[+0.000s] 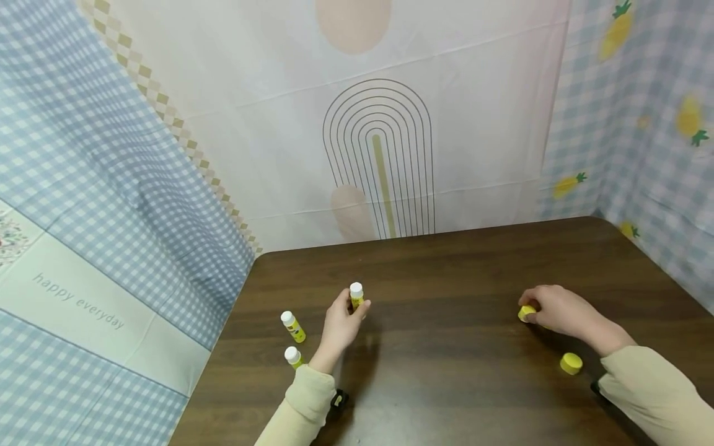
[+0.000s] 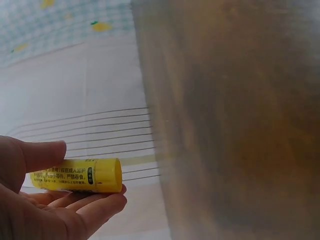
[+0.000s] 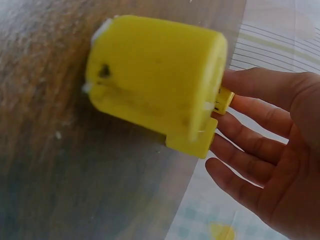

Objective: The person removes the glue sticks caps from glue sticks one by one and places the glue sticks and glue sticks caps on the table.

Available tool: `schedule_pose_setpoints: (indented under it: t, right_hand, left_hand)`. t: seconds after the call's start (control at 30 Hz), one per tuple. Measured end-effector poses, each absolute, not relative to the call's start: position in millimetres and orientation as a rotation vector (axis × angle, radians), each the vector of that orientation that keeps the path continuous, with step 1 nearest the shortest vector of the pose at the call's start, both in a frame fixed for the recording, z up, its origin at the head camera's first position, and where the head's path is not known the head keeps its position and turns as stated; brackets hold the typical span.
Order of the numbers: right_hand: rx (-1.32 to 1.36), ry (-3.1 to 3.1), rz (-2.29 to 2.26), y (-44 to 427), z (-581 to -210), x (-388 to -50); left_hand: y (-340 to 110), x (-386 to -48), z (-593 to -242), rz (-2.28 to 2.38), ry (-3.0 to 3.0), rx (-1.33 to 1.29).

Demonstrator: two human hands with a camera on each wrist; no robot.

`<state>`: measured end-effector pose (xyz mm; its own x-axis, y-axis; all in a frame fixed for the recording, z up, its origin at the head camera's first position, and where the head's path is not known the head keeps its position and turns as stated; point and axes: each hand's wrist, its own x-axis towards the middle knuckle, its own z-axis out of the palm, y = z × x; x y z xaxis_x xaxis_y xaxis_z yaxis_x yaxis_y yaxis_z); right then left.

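Observation:
My left hand (image 1: pixel 341 322) holds a glue stick (image 1: pixel 357 296) with a yellow body and white cap above the table. In the left wrist view the thumb lies along one side of the yellow barrel (image 2: pixel 100 175), with fingers on the other. Over on the right, my right hand (image 1: pixel 563 310) pinches a small yellow piece (image 1: pixel 526 313) low at the tabletop. In the right wrist view dark marks show on that piece (image 3: pixel 224 101); its kind is unclear. A short yellow cylinder (image 1: pixel 571 363) stands nearer me, and another yellow piece (image 3: pixel 192 141) shows behind it.
Two more glue sticks with white caps, one farther (image 1: pixel 293 327) and one nearer (image 1: pixel 292 356), stand left of my left hand. The nearer one is partly hidden by the sleeve. Beside the left wrist is a black object (image 1: pixel 338 399). Hanging cloths border the brown table (image 1: pixel 435 347).

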<state>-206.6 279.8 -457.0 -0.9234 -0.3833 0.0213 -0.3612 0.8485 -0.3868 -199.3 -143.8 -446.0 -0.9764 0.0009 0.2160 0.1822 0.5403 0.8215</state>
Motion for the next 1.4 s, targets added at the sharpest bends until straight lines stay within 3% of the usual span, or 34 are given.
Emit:
schedule_pose_setpoints:
  t: [1.4]
  right_hand:
    - [-0.572,2.899,-0.642,277.7,-456.6,-206.4]
  left_hand:
    - [-163.5,-194.8,-470.0,-1.561,-2.657,-0.006]
